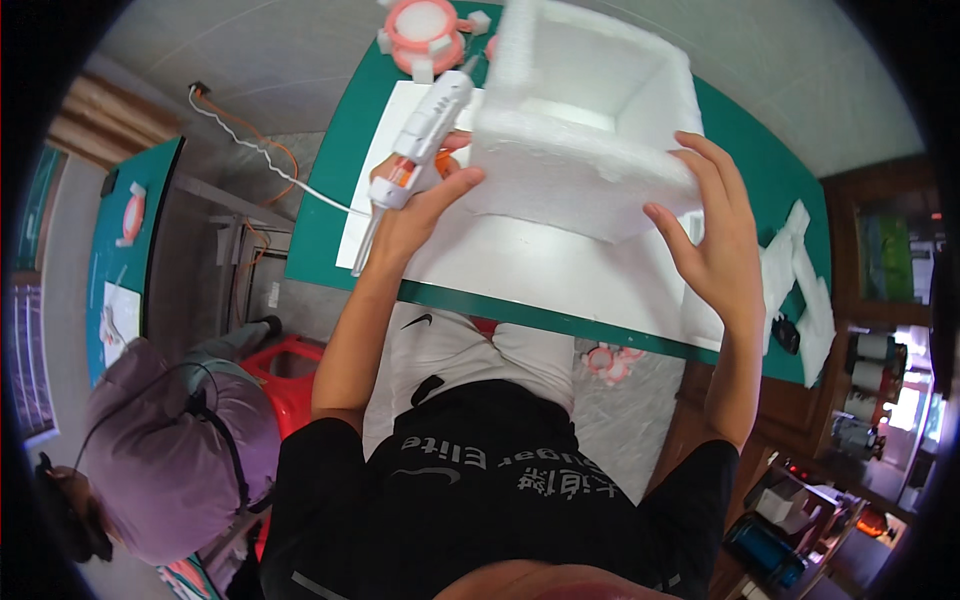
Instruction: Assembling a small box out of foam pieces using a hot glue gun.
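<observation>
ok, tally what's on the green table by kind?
White foam box: 1
Glue gun: 1
White sheet: 1
Pink-and-white round pieces: 1 whole, a second cut off behind the box
Loose foam scraps: 1 pile
Total: 5 kinds

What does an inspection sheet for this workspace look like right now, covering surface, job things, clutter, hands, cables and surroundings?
Surface: green table with a white sheet on it.
Job's things: white foam box, open and hollow, held up above the sheet; white glue gun.
Clutter: foam scraps at the table's right end; pink and white round piece at the far edge.
Hands: left hand grips the glue gun and touches the box; right hand presses the box's right side.
Cables: white cord runs from the glue gun across the floor.
Surroundings: another person in purple at lower left; second green table; wooden shelves at right.
</observation>
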### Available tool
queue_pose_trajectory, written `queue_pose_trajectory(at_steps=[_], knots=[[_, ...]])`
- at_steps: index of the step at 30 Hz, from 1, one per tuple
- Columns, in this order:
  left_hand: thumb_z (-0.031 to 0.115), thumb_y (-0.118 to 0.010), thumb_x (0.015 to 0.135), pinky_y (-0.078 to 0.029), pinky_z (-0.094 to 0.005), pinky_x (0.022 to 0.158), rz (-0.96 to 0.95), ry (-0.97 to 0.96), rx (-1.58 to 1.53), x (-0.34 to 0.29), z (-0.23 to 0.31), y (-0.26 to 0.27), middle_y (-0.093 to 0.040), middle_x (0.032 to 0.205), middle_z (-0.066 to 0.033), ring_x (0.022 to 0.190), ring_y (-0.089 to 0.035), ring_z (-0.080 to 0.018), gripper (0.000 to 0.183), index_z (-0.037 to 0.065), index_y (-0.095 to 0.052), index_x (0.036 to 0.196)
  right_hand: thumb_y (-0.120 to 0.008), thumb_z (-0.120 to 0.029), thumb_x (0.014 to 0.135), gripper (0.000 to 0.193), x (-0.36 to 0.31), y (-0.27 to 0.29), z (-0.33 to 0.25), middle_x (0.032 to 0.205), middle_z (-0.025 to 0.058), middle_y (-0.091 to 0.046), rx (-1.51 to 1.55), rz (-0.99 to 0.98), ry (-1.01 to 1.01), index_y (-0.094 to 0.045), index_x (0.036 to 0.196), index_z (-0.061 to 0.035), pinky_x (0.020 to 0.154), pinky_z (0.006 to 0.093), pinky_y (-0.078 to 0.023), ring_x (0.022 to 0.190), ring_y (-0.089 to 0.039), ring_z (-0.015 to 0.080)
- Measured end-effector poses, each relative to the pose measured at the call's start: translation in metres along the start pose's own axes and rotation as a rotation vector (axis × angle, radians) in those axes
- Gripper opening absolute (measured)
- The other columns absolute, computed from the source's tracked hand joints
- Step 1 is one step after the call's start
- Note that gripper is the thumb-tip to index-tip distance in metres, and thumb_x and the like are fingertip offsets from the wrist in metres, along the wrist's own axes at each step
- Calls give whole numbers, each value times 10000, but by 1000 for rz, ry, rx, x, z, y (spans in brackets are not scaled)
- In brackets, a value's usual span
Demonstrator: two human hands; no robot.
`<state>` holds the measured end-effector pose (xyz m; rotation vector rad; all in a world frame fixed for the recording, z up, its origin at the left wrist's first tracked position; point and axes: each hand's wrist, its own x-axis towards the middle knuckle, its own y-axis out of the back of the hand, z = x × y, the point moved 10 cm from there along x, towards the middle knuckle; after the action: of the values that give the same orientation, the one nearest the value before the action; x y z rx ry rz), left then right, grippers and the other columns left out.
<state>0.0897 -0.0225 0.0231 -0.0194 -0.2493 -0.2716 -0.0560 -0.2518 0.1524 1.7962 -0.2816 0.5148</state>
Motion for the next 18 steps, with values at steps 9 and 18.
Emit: queue_pose_trajectory(at_steps=[9,18], knots=[[171,-893,747,-430,-206,578,-48,46,-77,3,-7,-7,-608,745,14,646,-538,-55,412,40,-721,1098,-806,-274,802,747,74,-20,-83,1168,170,-659,-27,-80,187,-489,1459,-115,929,384,-492,1062,-632,344],[185,-918,715,-454,-221,554,-79,61,-171,5,-8,-10,-610,692,7,603,-551,-63,415,14,-721,1038,-794,-177,830,732,81,-52,-87,1199,194,-665,149,-143,149,-471,1484,-117,855,391,-554,1012,-669,351]])
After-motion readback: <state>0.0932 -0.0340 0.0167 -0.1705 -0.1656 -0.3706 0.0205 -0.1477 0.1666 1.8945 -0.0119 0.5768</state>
